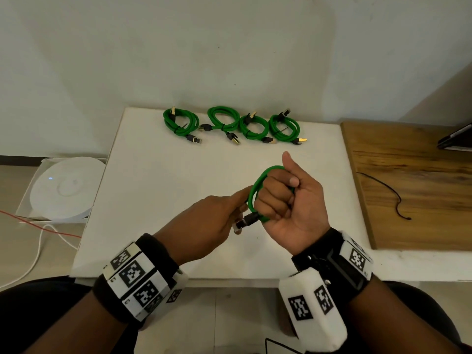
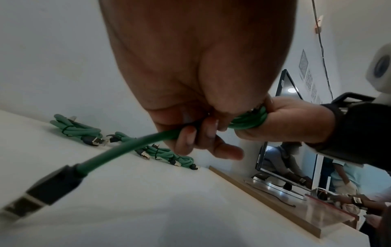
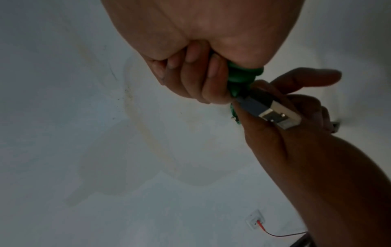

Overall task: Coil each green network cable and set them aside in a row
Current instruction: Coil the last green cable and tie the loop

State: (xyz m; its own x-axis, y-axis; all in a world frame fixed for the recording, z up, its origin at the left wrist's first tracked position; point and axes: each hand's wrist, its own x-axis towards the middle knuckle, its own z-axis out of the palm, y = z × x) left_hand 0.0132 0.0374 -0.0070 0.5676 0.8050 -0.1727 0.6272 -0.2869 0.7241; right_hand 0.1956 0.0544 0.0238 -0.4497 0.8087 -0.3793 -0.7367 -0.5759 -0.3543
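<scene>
My right hand is fisted round a small coil of green network cable above the white table, thumb up. My left hand grips the coil's loose end just behind its dark plug, index finger stretched out. In the left wrist view my fingers curl round the green cable, and the plug points at the camera. The right wrist view has the coil in my fist and the plug lying against my left hand. Several coiled green cables lie in a row at the table's back.
A round white device in an open box sits left of the table, with red and white wires on the floor. A wooden board with a thin black cord adjoins the right side. A monitor stands further right.
</scene>
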